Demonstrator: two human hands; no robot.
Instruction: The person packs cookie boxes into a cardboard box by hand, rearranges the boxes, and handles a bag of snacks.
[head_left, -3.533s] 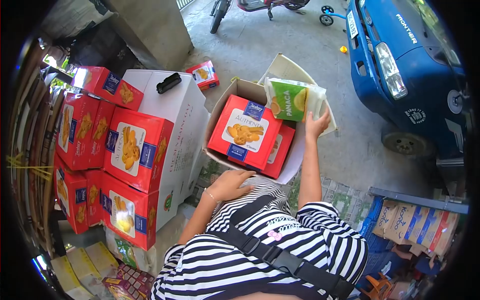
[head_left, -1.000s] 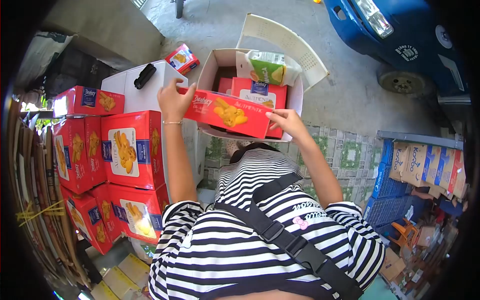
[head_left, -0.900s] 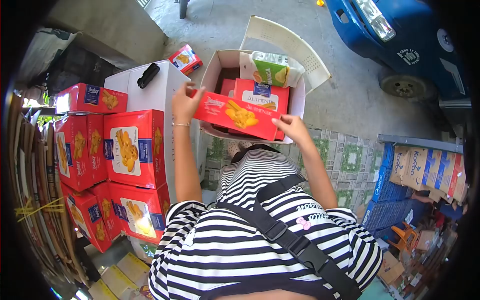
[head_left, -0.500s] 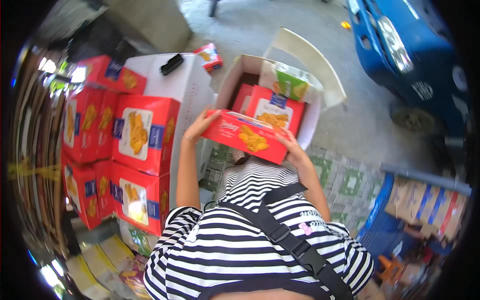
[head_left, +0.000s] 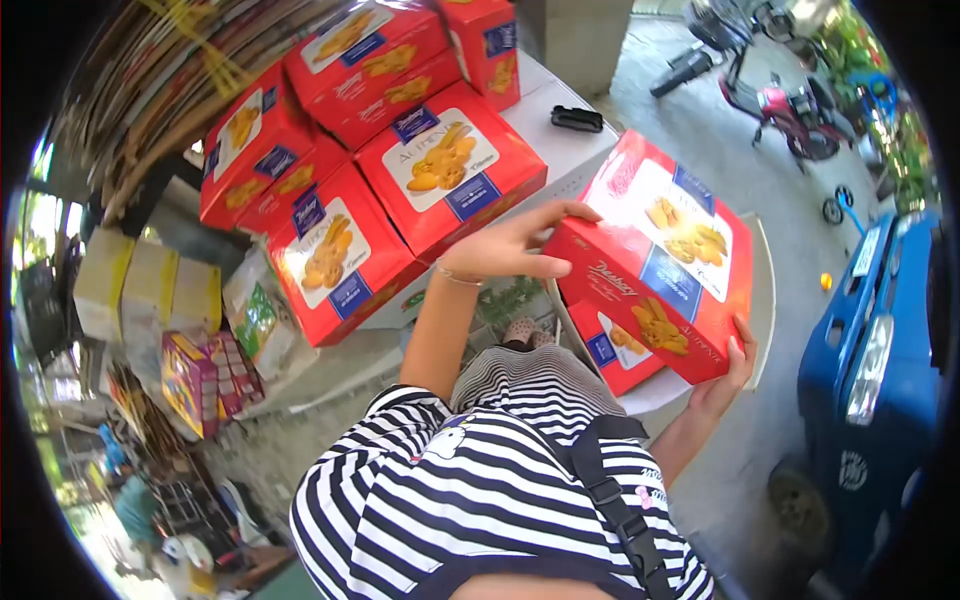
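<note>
Between my two hands is a red cookie box (head_left: 675, 240), raised and tilted, its picture face turned up towards me. My left hand (head_left: 505, 245) grips its left edge, thumb on the near side. Fingers of my right hand (head_left: 722, 375) wrap the near right corner. Below the held box, another red cookie box (head_left: 622, 345) shows in part; most of the carton around it is hidden. To the left, similar boxes are piled up, among them a flat-lying red box (head_left: 450, 165) and a nearer red box (head_left: 335, 250).
A black object (head_left: 577, 119) lies on the white surface (head_left: 540, 90) behind the pile. At right, a blue vehicle (head_left: 865, 340) is parked on the concrete floor, with a motorcycle (head_left: 770, 100) farther back. Yellow-and-white cartons (head_left: 150, 285) and a purple box (head_left: 195, 375) stand at left.
My view has swung left towards the pile. The held cookie box has come up out of the carton area, closer to me, and its top face now shows. Both hands still hold it.
</note>
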